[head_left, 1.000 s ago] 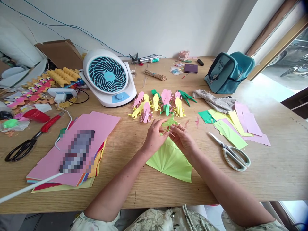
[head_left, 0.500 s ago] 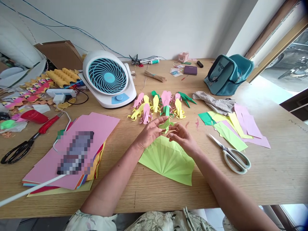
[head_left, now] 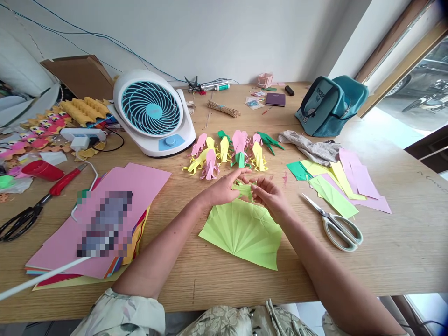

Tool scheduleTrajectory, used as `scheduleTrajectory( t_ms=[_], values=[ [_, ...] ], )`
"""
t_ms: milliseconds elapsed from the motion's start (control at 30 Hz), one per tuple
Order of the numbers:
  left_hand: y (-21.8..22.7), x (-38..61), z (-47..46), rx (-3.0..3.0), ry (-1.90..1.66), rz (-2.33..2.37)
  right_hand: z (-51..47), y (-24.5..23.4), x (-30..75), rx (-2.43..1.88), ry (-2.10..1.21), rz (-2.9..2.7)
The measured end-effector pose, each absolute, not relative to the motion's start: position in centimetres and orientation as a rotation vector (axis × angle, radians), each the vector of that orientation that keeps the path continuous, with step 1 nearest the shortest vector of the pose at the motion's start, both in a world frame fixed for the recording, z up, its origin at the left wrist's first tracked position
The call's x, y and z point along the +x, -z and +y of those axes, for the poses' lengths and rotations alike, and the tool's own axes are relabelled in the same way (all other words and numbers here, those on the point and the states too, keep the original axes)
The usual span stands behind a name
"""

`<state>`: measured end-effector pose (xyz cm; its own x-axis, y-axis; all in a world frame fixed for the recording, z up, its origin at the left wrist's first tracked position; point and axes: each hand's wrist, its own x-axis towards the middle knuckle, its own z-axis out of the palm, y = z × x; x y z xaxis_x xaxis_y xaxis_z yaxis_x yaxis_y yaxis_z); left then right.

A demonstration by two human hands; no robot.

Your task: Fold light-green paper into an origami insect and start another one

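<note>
My left hand (head_left: 224,189) and my right hand (head_left: 269,196) meet over the middle of the wooden table (head_left: 402,242). Between their fingertips they pinch a small folded light-green paper piece (head_left: 244,188). Under my wrists lies a light-green sheet creased like a fan (head_left: 241,233). Just beyond my fingers stands a row of several finished paper figures (head_left: 231,151) in pink, yellow and green.
White-handled scissors (head_left: 336,224) lie right of my right hand, beside cut coloured paper scraps (head_left: 339,184). A stack of coloured sheets (head_left: 105,219) lies left. A desk fan (head_left: 152,112), red-handled scissors (head_left: 38,200), a teal bag (head_left: 329,105) and a grey cloth (head_left: 311,147) stand farther back.
My hands have drawn closer together and lowered a little toward the fan-creased sheet, turning the small green piece between the fingers. The view has shifted slightly left.
</note>
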<state>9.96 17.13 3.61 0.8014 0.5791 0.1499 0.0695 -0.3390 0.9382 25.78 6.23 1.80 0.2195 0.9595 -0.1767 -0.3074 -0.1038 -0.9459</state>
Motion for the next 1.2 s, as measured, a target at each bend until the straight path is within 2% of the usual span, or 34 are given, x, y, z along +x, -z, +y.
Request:
scheduleTrajectory(
  t_ms=[333, 433, 600, 833, 1067, 1200],
  values=[
    [-1.2, 10.9, 18.1, 1.248, -0.671, 0.745, 7.4, 0.3, 25.6, -1.142, -1.076, -0.561],
    [-0.6, 11.2, 18.3, 1.196, -0.719, 0.824, 7.6, 0.7, 25.8, -1.184, -1.038, -0.65],
    [-0.3, 11.1, 19.2, 1.187, -0.789, 0.941, 7.3, 0.7, 27.1, -1.394, -0.637, -0.953],
    [1.1, 11.6, 20.6, 1.158, -0.884, 1.079, 7.0, 0.9, 27.4, -1.441, -0.644, -1.052],
    [0.7, 10.5, 17.4, 1.426, -1.002, 1.092, 7.0, 1.2, 27.0, -1.473, -0.625, -1.115],
    [-0.2, 8.4, 12.7, 2.11, -0.964, 0.965, 6.1, -0.9, 26.4, -1.396, -0.633, -1.118]
  ],
)
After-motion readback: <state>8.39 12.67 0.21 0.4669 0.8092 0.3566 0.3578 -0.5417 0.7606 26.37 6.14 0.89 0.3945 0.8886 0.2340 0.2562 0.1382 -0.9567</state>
